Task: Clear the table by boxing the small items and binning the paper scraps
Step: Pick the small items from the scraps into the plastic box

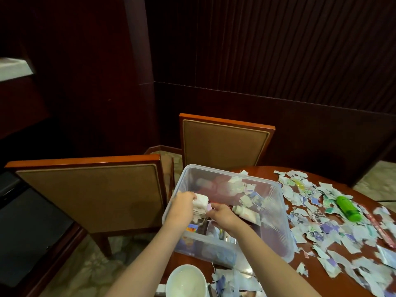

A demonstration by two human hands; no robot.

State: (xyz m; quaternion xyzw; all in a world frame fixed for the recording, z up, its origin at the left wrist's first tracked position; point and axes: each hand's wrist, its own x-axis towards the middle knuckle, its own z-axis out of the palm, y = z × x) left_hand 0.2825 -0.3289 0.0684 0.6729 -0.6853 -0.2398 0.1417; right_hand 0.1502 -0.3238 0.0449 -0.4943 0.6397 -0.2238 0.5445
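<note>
**Box open from above, tabletop crowded to the right**

The clear plastic box point(285, 230) is open-topped, and its tall walls block any way in from the sides. The left hand point(182, 205), gripping a white block point(201, 202), and the right hand point(222, 215) fill its left half. Torn paper scraps point(347, 239) cover the red-brown wooden table point(263, 171) to the right, with a green cylindrical bottle point(348, 207) among them. A white bowl point(186, 280) sits at the near edge. Two padded wooden chairs point(90, 194) stand close on the left and far sides.

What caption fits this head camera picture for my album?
Left hand and right hand reach into a clear box on a table littered with paper scraps.
</note>
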